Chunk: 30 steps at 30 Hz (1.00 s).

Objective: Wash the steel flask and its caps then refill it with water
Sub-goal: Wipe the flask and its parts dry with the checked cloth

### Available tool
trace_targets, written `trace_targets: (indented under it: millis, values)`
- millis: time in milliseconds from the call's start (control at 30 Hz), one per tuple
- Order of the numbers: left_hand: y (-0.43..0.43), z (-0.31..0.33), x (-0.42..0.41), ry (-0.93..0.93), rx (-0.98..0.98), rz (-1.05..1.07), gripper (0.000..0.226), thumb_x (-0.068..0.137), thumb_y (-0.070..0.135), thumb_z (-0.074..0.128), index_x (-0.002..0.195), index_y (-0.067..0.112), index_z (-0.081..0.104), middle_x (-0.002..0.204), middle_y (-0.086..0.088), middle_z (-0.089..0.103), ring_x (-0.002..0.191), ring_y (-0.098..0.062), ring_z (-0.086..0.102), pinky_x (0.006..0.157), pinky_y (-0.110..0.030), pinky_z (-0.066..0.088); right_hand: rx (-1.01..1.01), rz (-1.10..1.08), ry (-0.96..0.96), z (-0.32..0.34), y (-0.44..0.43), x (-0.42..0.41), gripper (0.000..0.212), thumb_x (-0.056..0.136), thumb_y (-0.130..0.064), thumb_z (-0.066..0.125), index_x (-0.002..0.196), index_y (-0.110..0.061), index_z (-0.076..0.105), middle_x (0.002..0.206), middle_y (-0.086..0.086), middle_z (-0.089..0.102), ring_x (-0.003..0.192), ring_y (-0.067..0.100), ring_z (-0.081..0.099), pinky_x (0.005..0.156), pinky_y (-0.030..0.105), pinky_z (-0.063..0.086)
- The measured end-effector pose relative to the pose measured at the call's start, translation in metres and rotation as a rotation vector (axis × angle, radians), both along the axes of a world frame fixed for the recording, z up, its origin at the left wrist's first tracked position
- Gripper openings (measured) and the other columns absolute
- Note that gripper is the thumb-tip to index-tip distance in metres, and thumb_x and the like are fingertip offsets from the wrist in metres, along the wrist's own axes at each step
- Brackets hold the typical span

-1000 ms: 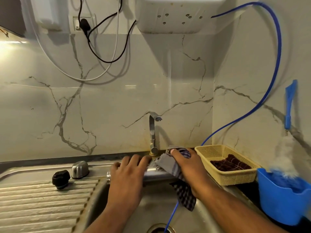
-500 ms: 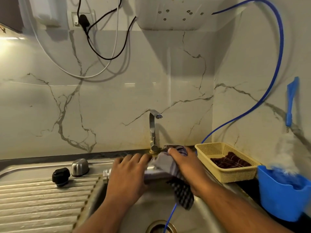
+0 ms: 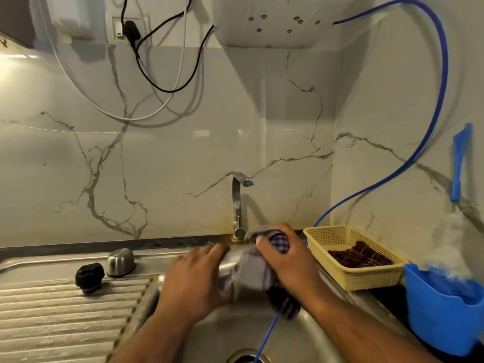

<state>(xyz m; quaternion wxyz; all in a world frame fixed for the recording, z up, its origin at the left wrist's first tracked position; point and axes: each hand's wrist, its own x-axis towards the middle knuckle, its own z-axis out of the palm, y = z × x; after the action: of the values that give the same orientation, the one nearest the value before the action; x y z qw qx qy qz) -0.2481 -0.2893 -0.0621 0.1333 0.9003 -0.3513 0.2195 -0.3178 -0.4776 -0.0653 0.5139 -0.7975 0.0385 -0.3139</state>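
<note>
The marble wall [image 3: 162, 163] rises behind everything, with a white unit [image 3: 272, 22] mounted high on it and dark and white cables looping down to its left. Below it the steel sink [image 3: 309, 334] sits in the counter, its ribbed draining board [image 3: 57, 318] stretching off to the left. A blue hose [image 3: 434, 121] arcs down the right wall and runs into the basin near the drain. At the far right a blue tub [image 3: 440, 315] holds a brush with a blue handle, and beside it a yellow basket [image 3: 353, 260] carries a dark cloth. The tap [image 3: 238, 205] stands at the back edge of the sink.

Over the basin, the steel flask [image 3: 230, 268] lies on its side between both hands. The left hand [image 3: 193, 281] is closed around the flask's left part. The right hand [image 3: 288, 260] is clenched on a checked cloth [image 3: 259, 273] that is pressed against the flask's other end; this patch is blurred.

On the draining board's upper edge, a steel cap [image 3: 121, 262] stands just beside a black cap [image 3: 89, 275], well left of the hands.
</note>
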Motion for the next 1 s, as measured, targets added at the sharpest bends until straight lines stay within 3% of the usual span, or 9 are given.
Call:
trace_targets:
  millis: [133,267,400,500,633,733,833,900,1000]
  values:
    - [-0.004,-0.001,0.003,-0.192,0.143,0.053,0.077,0.081,0.058,0.071,0.146,0.045,0.033,0.148,0.015,0.044,0.137,-0.014,0.040,0.118,-0.040,0.024,0.387,-0.001,0.379,-0.001,0.004,0.006,0.040,0.096,-0.056,0.058,0.084,-0.019,0.066,0.068,-0.004,0.065,0.062,0.010,0.059,0.062,0.022,0.048]
    - [0.003,0.002,0.005,-0.097,0.004,-0.025,0.078,0.076,0.056,0.075,0.143,0.045,0.038,0.139,0.021,0.050,0.130,-0.010,0.048,0.112,-0.034,0.031,-0.209,0.000,-0.012,0.014,0.005,-0.011,0.050,0.082,-0.061,0.074,0.123,-0.042,0.051,0.113,-0.014,0.062,0.096,0.001,0.065,0.078,0.019,0.056]
    - [0.009,-0.003,0.011,-0.255,0.124,-0.045,0.076,0.046,0.049,0.090,0.117,0.035,0.066,0.109,0.010,0.071,0.098,-0.018,0.068,0.088,-0.044,0.053,-0.934,0.259,0.247,0.017,0.010,-0.020,0.122,0.064,-0.064,0.086,0.151,-0.062,0.001,0.154,-0.010,0.033,0.135,0.016,0.044,0.109,0.041,0.043]
    - [-0.002,-0.021,0.014,-0.354,0.200,-0.102,0.069,0.045,0.048,0.090,0.109,0.030,0.071,0.100,0.007,0.073,0.091,-0.019,0.069,0.086,-0.046,0.054,-0.957,0.246,0.376,0.004,0.025,-0.015,0.144,0.070,-0.043,0.090,0.138,-0.065,-0.035,0.151,0.005,0.037,0.126,0.029,0.051,0.102,0.044,0.048]
    - [-0.004,-0.016,0.018,-0.451,0.103,-0.087,0.080,0.053,0.038,0.088,0.128,0.031,0.061,0.125,0.006,0.065,0.117,-0.019,0.059,0.112,-0.053,0.032,-0.939,0.115,0.256,0.006,0.023,-0.009,0.143,0.070,-0.039,0.087,0.139,-0.062,-0.036,0.143,0.005,0.047,0.116,0.027,0.055,0.097,0.041,0.050]
    - [0.015,0.008,0.016,-0.243,-0.065,0.043,0.110,0.050,0.073,0.081,0.147,0.051,0.034,0.156,0.010,0.031,0.145,-0.019,0.029,0.122,-0.059,0.015,-0.753,0.126,0.192,0.005,0.014,-0.012,0.141,0.069,-0.040,0.089,0.143,-0.064,-0.028,0.141,-0.002,0.051,0.111,0.019,0.057,0.094,0.039,0.052]
    - [0.034,0.025,0.013,0.272,-0.619,-0.018,0.081,0.062,0.095,0.054,0.132,0.055,0.049,0.148,0.005,0.042,0.134,-0.026,0.046,0.110,-0.058,0.042,-0.709,0.123,0.168,0.004,0.009,-0.017,0.141,0.069,-0.043,0.092,0.144,-0.066,-0.025,0.143,-0.006,0.052,0.111,0.015,0.059,0.094,0.039,0.054]
    - [0.032,0.026,0.006,0.526,-0.927,-0.124,0.057,0.079,0.086,0.050,0.109,0.041,0.067,0.119,0.000,0.061,0.110,-0.025,0.060,0.098,-0.055,0.052,-0.759,0.123,0.206,0.002,0.012,-0.018,0.144,0.069,-0.036,0.093,0.143,-0.066,-0.027,0.149,-0.007,0.044,0.112,0.015,0.057,0.090,0.036,0.054]
    - [0.015,0.024,-0.015,0.533,-0.960,-0.171,0.024,0.099,0.051,0.051,0.101,0.032,0.066,0.099,0.000,0.062,0.094,-0.022,0.062,0.082,-0.043,0.058,-0.732,0.123,0.195,-0.003,0.017,-0.015,0.143,0.070,-0.035,0.092,0.143,-0.066,-0.027,0.150,-0.006,0.041,0.115,0.016,0.056,0.093,0.037,0.055]
